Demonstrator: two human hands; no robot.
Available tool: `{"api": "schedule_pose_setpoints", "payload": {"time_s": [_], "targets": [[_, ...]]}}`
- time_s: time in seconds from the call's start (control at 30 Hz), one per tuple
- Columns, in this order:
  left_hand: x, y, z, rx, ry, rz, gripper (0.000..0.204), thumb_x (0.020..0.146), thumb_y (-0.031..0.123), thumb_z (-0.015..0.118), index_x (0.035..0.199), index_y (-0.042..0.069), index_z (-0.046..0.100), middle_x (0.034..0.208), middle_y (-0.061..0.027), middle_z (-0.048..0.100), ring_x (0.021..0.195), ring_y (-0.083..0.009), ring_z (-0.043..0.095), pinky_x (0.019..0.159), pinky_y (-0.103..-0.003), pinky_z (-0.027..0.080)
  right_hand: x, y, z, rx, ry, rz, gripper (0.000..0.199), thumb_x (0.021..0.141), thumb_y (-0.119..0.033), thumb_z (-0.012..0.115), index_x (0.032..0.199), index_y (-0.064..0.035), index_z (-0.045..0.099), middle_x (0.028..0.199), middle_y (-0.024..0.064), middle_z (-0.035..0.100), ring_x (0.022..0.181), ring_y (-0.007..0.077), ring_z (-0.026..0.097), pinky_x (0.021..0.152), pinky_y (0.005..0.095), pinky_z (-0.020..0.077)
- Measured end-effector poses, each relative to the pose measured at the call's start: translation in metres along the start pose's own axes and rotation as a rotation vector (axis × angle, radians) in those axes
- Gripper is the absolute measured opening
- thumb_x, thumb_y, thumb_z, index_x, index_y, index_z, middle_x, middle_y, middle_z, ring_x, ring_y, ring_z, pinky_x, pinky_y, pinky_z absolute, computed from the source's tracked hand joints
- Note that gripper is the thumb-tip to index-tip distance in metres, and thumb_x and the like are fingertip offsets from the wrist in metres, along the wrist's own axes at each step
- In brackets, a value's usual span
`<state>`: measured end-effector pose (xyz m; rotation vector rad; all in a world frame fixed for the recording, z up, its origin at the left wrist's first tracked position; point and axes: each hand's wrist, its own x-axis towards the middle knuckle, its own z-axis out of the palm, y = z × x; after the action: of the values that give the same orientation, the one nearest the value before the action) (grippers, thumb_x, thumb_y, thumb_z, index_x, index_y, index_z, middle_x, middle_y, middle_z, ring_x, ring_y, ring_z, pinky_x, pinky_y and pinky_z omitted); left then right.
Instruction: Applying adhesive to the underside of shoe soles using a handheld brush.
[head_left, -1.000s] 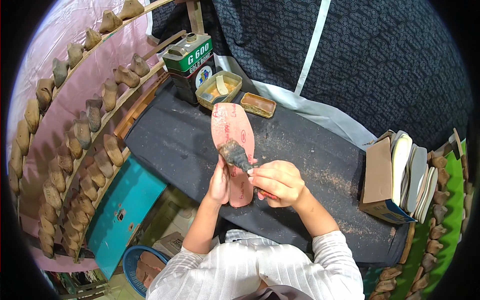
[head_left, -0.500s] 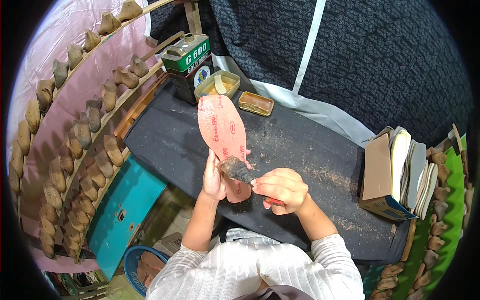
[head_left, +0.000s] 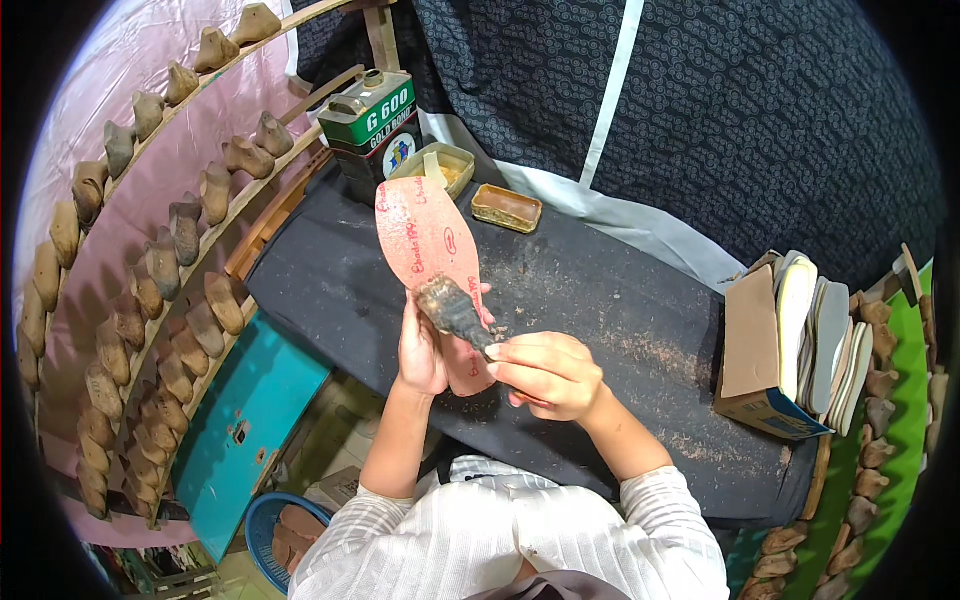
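A pink shoe insole board (head_left: 430,235) with red printing is held up over the table, its broad end pointing away from me. Round its narrow part, from the left and beneath, my left hand (head_left: 424,350) is closed. My right hand (head_left: 548,374) pinches the dark handle of a worn, crusted brush (head_left: 452,308). The brush head lies over the middle of the insole board, its bristles matted and brownish. Whether the bristles press on the surface, I cannot tell. Part of the board's narrow end is hidden behind the brush and my fingers.
On the dark-covered table (head_left: 600,290) stand a green and black can (head_left: 372,125), a tub (head_left: 452,172) and a small amber-coloured tray (head_left: 507,207). A carton (head_left: 750,350) of soles sits at right. Wooden shoe lasts (head_left: 215,190) line the left racks; a blue basin (head_left: 262,540) is below.
The insole board has shifted slightly left and tilted with my left hand. My right hand and the brush have moved left and a little up along the board.
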<state>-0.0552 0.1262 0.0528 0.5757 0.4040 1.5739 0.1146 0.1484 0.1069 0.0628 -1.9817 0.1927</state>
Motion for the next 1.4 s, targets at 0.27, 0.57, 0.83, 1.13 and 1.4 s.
{"api": "schedule_pose_setpoints", "payload": {"time_s": [0.27,0.57,0.83,1.13,1.4], "targets": [[0.007,0.007,-0.006,0.003,-0.012,0.072,0.067,0.095,0.054,0.014,0.126,0.001,0.042,0.113,-0.0175,0.055,0.085,-0.0235,0.061,0.067,-0.042,0.057,-0.011,-0.005,-0.002,0.136,-0.107,0.128,0.032,0.061,-0.006,0.071,0.091,0.0005,0.063,0.090,0.0121,0.064,0.072,0.0265,0.064,0.063,0.0334,0.0523],[0.016,0.010,-0.009,-0.065,-0.010,0.128,0.064,0.094,0.055,0.017,0.132,0.008,0.036,0.118,-0.0154,0.051,0.087,-0.0256,0.058,0.068,-0.047,0.054,-0.013,-0.006,0.004,0.135,-0.085,0.118,0.033,0.056,-0.001,0.070,0.088,0.0009,0.063,0.090,0.0129,0.063,0.073,0.0255,0.062,0.061,0.0331,0.0506],[0.019,0.006,-0.005,-0.072,0.019,0.182,0.062,0.095,0.055,0.019,0.130,0.008,0.037,0.117,-0.0147,0.052,0.087,-0.0250,0.058,0.068,-0.048,0.055,-0.016,-0.004,0.006,0.053,-0.052,0.089,0.032,0.059,-0.003,0.070,0.090,0.0007,0.064,0.093,0.0124,0.063,0.073,0.0244,0.063,0.064,0.0319,0.0525],[0.017,0.009,-0.010,-0.144,0.025,0.194,0.060,0.095,0.054,0.019,0.129,0.010,0.038,0.118,-0.0134,0.052,0.087,-0.0263,0.058,0.067,-0.049,0.055,-0.018,-0.009,-0.001,0.112,-0.044,0.171,0.033,0.058,-0.002,0.069,0.090,0.0013,0.064,0.091,0.0127,0.064,0.074,0.0267,0.064,0.065,0.0335,0.0533],[0.017,0.007,-0.016,-0.150,-0.019,0.198,0.060,0.095,0.055,0.018,0.130,0.010,0.038,0.116,-0.0138,0.053,0.086,-0.0267,0.058,0.067,-0.050,0.054,-0.022,-0.010,-0.010,0.172,-0.118,0.167,0.033,0.056,-0.003,0.071,0.089,-0.0001,0.064,0.087,0.0112,0.065,0.069,0.0250,0.064,0.061,0.0322,0.0529]]}}
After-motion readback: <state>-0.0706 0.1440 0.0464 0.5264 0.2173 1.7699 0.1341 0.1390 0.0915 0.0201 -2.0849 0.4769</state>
